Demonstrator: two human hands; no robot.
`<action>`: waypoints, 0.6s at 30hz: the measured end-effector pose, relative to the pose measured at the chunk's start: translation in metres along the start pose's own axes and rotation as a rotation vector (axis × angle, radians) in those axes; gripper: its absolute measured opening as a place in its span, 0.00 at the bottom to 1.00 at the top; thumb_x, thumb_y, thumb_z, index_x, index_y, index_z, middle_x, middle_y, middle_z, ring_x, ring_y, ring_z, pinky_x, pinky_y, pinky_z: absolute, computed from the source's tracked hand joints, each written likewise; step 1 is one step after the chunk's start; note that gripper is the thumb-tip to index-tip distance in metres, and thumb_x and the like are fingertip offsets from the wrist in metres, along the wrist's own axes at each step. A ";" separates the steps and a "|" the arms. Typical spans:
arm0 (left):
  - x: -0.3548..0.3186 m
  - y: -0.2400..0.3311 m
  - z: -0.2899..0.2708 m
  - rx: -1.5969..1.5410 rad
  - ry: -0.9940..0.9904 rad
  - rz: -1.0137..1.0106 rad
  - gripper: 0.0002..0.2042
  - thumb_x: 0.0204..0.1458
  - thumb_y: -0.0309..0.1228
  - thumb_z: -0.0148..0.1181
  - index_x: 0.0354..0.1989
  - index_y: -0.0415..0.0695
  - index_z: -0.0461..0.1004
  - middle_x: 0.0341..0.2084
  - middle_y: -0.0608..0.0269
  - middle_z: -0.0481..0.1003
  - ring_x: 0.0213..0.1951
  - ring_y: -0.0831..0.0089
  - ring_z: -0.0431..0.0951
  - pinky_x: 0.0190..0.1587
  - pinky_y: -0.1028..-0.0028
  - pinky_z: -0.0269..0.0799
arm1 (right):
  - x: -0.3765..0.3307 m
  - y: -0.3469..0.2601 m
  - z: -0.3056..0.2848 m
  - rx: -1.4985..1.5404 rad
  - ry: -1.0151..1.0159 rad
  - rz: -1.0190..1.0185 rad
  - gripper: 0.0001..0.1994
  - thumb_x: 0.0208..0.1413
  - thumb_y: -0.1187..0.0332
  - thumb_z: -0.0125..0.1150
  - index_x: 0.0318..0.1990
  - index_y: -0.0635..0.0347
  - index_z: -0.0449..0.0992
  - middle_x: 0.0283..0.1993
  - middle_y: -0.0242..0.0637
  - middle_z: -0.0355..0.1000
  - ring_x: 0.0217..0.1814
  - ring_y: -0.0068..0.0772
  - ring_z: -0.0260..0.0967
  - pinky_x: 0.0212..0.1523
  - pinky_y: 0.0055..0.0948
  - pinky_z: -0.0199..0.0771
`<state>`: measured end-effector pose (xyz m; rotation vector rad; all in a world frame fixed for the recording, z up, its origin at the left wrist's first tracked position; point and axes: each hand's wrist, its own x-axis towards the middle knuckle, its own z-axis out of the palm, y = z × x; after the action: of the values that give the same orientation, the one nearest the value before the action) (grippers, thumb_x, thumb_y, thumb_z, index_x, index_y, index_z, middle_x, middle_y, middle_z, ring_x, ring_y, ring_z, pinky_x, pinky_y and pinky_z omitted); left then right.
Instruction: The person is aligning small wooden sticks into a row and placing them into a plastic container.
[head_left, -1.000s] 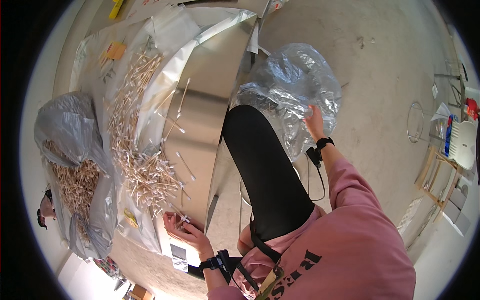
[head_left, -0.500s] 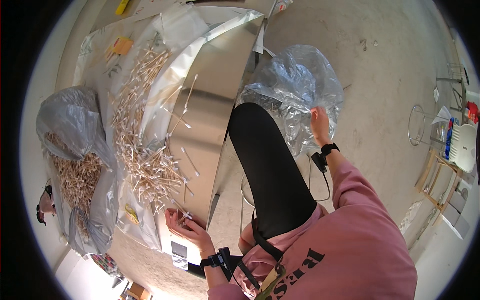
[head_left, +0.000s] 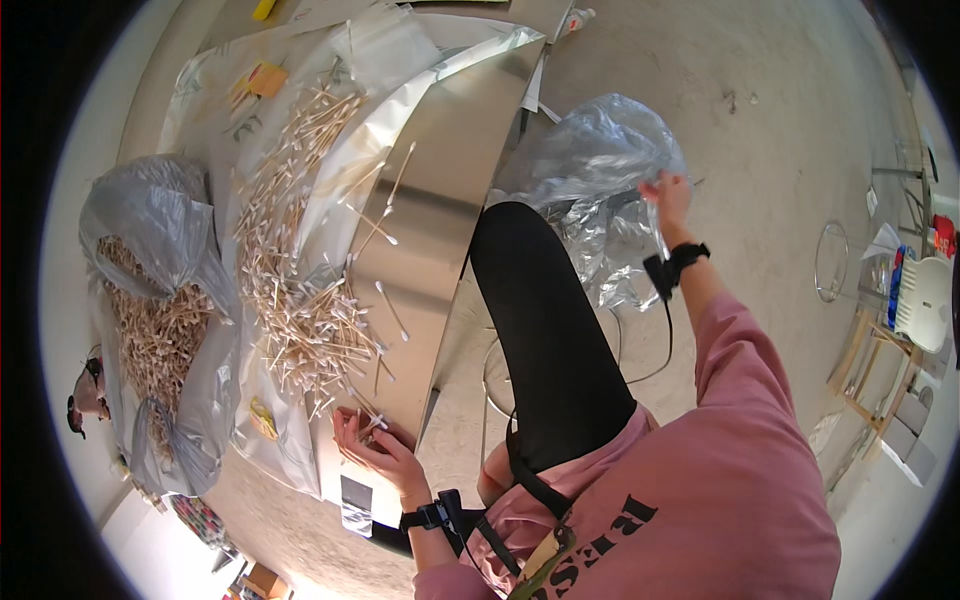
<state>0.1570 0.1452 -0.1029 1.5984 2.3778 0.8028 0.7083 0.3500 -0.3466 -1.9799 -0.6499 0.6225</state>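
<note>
My left hand (head_left: 378, 452) rests at the table's near edge, its fingers curled round a few cotton swabs (head_left: 372, 420). Beside it a loose heap of wooden-stick cotton swabs (head_left: 310, 335) spreads along the table, with single ones lying apart on the bare metal. Over on the right, my right hand (head_left: 672, 203) is raised and grips the rim of a clear plastic bag (head_left: 610, 150) that hangs beside my leg. What lies inside that bag is hard to make out.
Past the heap, a grey plastic bag (head_left: 150, 210) bulges open with many swabs. An orange piece (head_left: 267, 79) and a small yellow item (head_left: 263, 420) lie on the plastic sheet. A stool or chair (head_left: 922, 300) stands far right. Another person (head_left: 90, 390) shows at far left.
My right hand has moved up and slightly right, pulling the bag's rim with it. My left hand stays almost where it was. The whole view has shifted a little.
</note>
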 end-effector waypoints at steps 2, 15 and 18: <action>-0.003 -0.012 -0.018 0.056 0.037 -0.011 0.16 0.56 0.26 0.44 0.51 0.34 0.65 0.61 0.42 0.63 0.59 0.45 0.64 0.60 0.49 0.58 | 0.000 -0.030 0.040 0.304 0.063 0.105 0.19 0.58 0.60 0.59 0.45 0.71 0.72 0.44 0.53 0.75 0.41 0.40 0.76 0.48 0.38 0.76; -0.001 -0.009 -0.020 0.169 0.013 0.048 0.16 0.57 0.28 0.45 0.52 0.35 0.65 0.61 0.42 0.63 0.60 0.44 0.63 0.62 0.50 0.55 | -0.041 -0.069 0.101 -0.599 -0.394 -0.758 0.35 0.50 0.72 0.58 0.67 0.68 0.56 0.69 0.57 0.57 0.72 0.56 0.53 0.71 0.42 0.55; -0.002 -0.010 -0.016 0.120 0.018 0.018 0.16 0.58 0.29 0.45 0.52 0.35 0.65 0.61 0.42 0.63 0.60 0.45 0.63 0.63 0.50 0.54 | -0.040 -0.055 0.112 -0.702 -0.600 -0.415 0.32 0.49 0.76 0.54 0.65 0.69 0.57 0.70 0.58 0.54 0.71 0.60 0.53 0.69 0.44 0.58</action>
<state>0.1429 0.1354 -0.0947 1.6651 2.4709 0.6929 0.5957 0.4158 -0.3406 -2.1624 -1.7937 0.7993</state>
